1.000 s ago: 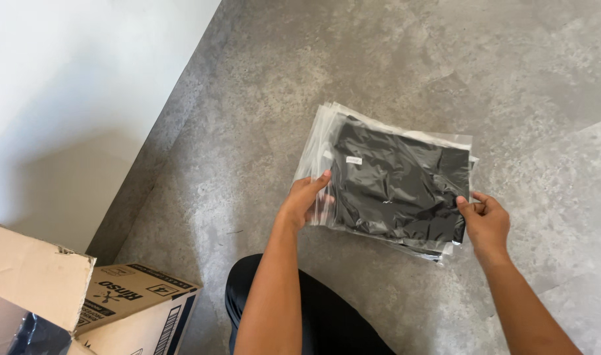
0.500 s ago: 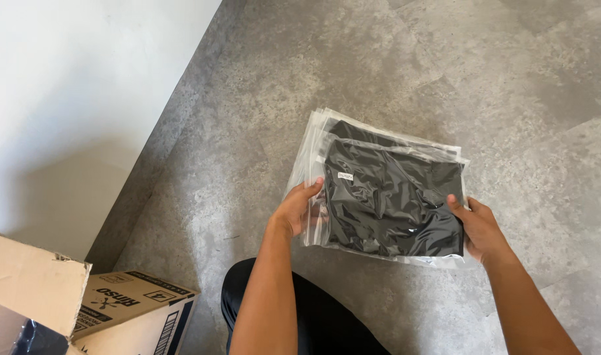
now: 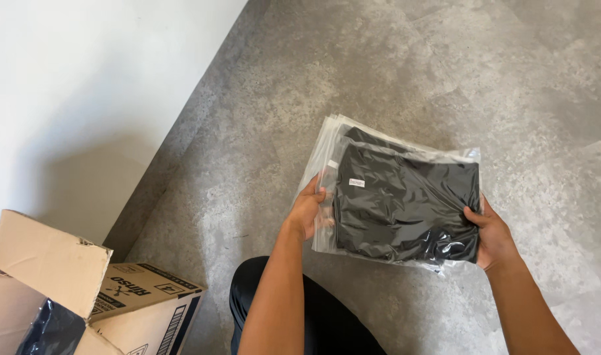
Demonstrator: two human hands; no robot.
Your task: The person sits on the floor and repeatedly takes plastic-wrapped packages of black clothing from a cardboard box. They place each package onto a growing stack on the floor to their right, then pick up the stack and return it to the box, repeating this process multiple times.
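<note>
An open cardboard box (image 3: 83,296) sits on the grey floor (image 3: 392,72) at its lower left, near the wall (image 3: 83,85). The left hand (image 3: 308,210) pinches the left edge of a clear bag (image 3: 406,200) of folded black cloth, held above the floor. The right hand (image 3: 490,235) grips its right edge, thumb on top.

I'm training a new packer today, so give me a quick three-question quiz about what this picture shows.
1. True or false: both hands grip the stack of clear bags.
2. What colour are the folded garments inside the bags?
3. Where is the open cardboard box? A: lower left of the view. B: on the stack. C: upper right.

Key
1. True: the left hand holds the left edge, the right hand the right edge.
2. Black.
3. A, on the grey floor beside the white wall.
</note>
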